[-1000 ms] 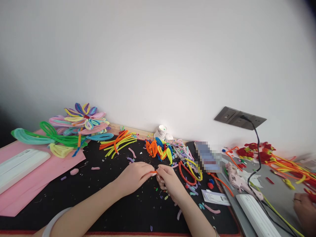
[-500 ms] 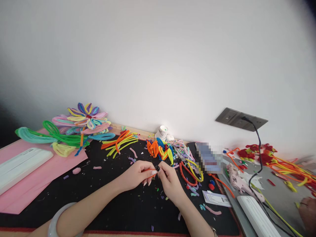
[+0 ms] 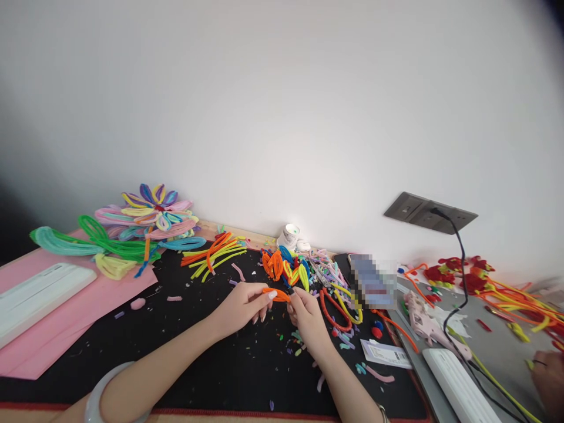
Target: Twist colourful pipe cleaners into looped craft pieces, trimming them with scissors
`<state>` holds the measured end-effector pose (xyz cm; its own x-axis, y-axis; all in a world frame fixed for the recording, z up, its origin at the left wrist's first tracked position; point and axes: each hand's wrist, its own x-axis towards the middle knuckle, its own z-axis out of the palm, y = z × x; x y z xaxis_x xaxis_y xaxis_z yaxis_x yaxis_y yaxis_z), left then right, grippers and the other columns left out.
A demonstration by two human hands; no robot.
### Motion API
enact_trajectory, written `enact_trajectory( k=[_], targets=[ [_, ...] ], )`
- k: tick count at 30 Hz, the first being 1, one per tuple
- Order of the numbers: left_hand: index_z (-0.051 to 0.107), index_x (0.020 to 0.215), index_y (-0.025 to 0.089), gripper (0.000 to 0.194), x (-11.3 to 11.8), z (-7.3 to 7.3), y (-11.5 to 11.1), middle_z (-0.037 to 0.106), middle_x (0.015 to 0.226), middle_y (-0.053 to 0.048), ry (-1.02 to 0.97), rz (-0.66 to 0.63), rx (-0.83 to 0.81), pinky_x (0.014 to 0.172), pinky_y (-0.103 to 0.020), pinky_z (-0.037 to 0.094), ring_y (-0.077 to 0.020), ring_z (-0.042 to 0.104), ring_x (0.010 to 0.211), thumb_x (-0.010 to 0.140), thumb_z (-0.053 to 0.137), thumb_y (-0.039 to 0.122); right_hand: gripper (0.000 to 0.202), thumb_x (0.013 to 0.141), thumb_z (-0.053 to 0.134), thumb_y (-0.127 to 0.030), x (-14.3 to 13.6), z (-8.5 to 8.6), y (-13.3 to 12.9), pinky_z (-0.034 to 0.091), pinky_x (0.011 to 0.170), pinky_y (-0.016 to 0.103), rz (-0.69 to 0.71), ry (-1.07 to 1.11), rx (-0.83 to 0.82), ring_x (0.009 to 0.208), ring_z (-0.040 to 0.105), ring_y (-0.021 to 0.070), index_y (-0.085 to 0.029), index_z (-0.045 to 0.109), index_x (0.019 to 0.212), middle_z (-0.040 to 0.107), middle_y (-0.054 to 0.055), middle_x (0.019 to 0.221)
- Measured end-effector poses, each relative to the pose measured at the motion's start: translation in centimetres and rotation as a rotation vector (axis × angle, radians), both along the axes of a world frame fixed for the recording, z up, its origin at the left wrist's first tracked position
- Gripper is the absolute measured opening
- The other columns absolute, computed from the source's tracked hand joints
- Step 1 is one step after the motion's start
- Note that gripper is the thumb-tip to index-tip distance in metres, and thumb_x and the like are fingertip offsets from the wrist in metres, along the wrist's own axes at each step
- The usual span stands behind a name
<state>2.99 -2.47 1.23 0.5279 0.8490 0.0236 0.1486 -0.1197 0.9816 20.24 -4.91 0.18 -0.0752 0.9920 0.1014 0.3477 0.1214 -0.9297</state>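
On the black mat (image 3: 211,364), the left hand (image 3: 241,305) and right hand (image 3: 308,317) both pinch one orange pipe cleaner (image 3: 277,294); no container holds it.

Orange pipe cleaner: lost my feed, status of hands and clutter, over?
Left hand and right hand both pinch the orange pipe cleaner, bent into a loop. Held above the black mat. Cut scraps litter the mat beneath.

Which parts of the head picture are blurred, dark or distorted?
Head view: the corners darken, the table edge bends as through a wide lens; a pixelated patch hides something beside the pipe cleaner pile; another person's hand at the right edge is soft; the orange pipe cleaner loop between both hands stays sharp.
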Motion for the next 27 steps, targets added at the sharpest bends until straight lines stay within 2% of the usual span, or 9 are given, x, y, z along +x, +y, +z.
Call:
enact_trajectory(
  k=[4, 8, 12, 15, 22, 27],
  targets=[
    [0.051, 0.064, 0.014, 0.039, 0.01, 0.05, 0.05, 0.048, 0.049, 0.003, 0.014, 0.019, 0.003, 0.045, -0.02, 0.034, -0.0082, 0.044, 0.043, 0.085, 0.04, 0.045, 0.03, 0.088, 0.033, -0.041, -0.08, 0.01, -0.02, 0.021, 0.042, 0.021, 0.083, 0.148, -0.093, 0.045, 0.023, 0.0088, -0.021, 0.035, 0.065, 0.03, -0.006, 0.056],
    [0.052, 0.065, 0.014, 0.037, 0.12, 0.07, 0.11, 0.05, 0.053, 0.002, -0.011, 0.006, -0.005, 0.045, -0.02, 0.035, -0.0076, 0.043, 0.043, 0.085, 0.04, 0.044, 0.03, 0.089, 0.034, -0.037, -0.09, 0.23, -0.21, 0.023, 0.045, 0.022, 0.077, -0.002, 0.01, 0.049, 0.028, 0.0096, -0.02, 0.037, 0.065, 0.031, -0.005, 0.057],
    [0.052, 0.076, 0.014, 0.03, 0.32, 0.22, 0.08, 0.053, 0.064, 0.002, -0.074, 0.013, -0.022, 0.046, -0.02, 0.036, -0.0069, 0.044, 0.045, 0.084, 0.043, 0.042, 0.031, 0.09, 0.034, -0.031, -0.13, 0.69, -0.41, 0.025, 0.048, 0.023, 0.057, -0.183, 0.103, 0.051, 0.032, 0.0101, -0.019, 0.036, 0.061, 0.034, -0.004, 0.055],
    [0.049, 0.073, 0.015, 0.028, 0.46, 0.22, 0.06, 0.053, 0.063, 0.003, -0.084, 0.009, -0.054, 0.045, -0.02, 0.036, -0.0066, 0.044, 0.044, 0.084, 0.044, 0.04, 0.031, 0.089, 0.035, -0.029, -0.2, 0.78, -0.42, 0.024, 0.049, 0.023, 0.022, -0.249, 0.146, 0.051, 0.031, 0.01, -0.019, 0.035, 0.06, 0.033, -0.005, 0.054],
    [0.043, 0.068, 0.016, 0.031, 0.6, -0.12, -0.09, 0.054, 0.058, 0.003, -0.162, -0.06, -0.108, 0.045, -0.019, 0.034, -0.0063, 0.044, 0.044, 0.084, 0.047, 0.042, 0.032, 0.088, 0.036, -0.028, -0.14, 0.45, -0.42, 0.022, 0.047, 0.023, -0.042, -0.252, 0.207, 0.049, 0.028, 0.009, -0.019, 0.03, 0.058, 0.028, -0.005, 0.053],
    [0.049, 0.074, 0.015, 0.028, 0.56, -0.4, 0.12, 0.058, 0.065, 0.002, -0.175, -0.026, -0.144, 0.045, -0.02, 0.036, -0.0059, 0.046, 0.043, 0.081, 0.05, 0.042, 0.029, 0.089, 0.035, -0.026, 0.02, 0.92, -0.47, 0.026, 0.048, 0.022, -0.013, -0.208, 0.185, 0.049, 0.033, 0.0091, -0.019, 0.037, 0.061, 0.035, -0.005, 0.054]
  ],
)
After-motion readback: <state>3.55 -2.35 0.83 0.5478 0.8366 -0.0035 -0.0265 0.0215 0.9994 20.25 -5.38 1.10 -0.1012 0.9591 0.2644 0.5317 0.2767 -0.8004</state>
